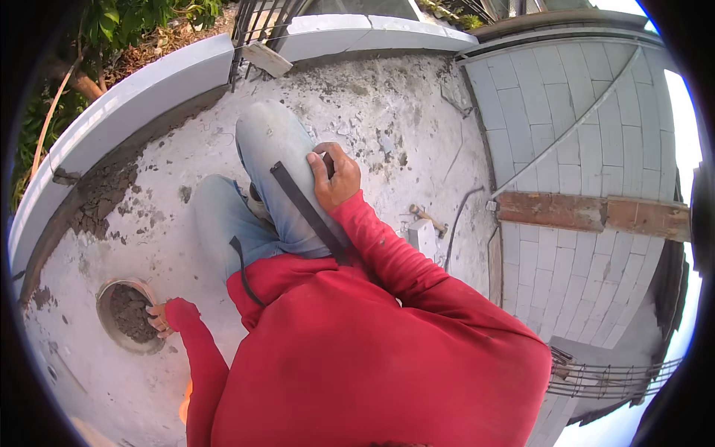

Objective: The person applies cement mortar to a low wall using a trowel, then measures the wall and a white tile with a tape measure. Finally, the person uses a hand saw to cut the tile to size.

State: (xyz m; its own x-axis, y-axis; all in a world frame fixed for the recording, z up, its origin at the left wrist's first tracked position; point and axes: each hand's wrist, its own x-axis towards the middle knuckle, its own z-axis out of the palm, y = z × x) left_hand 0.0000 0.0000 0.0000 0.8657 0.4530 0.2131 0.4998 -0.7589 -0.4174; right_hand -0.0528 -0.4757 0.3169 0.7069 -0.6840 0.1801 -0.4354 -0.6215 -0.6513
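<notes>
A round pale bucket, partly filled with grey wet mortar, stands on the floor at the left. My left hand is at its right side, fingers curled over the rim beside the mortar. My right hand rests at my raised knee in pale jeans. Its fingers are bent and closed toward the thumb, with a dark patch between them; what they hold, if anything, cannot be made out. A black strap hangs across my thigh near this hand.
A low block wall curves round the left and back, with mortar heaped along its foot. Steel rebar rises at the back. To the right lie a hammer and a white block, before a block wall with a wooden plank.
</notes>
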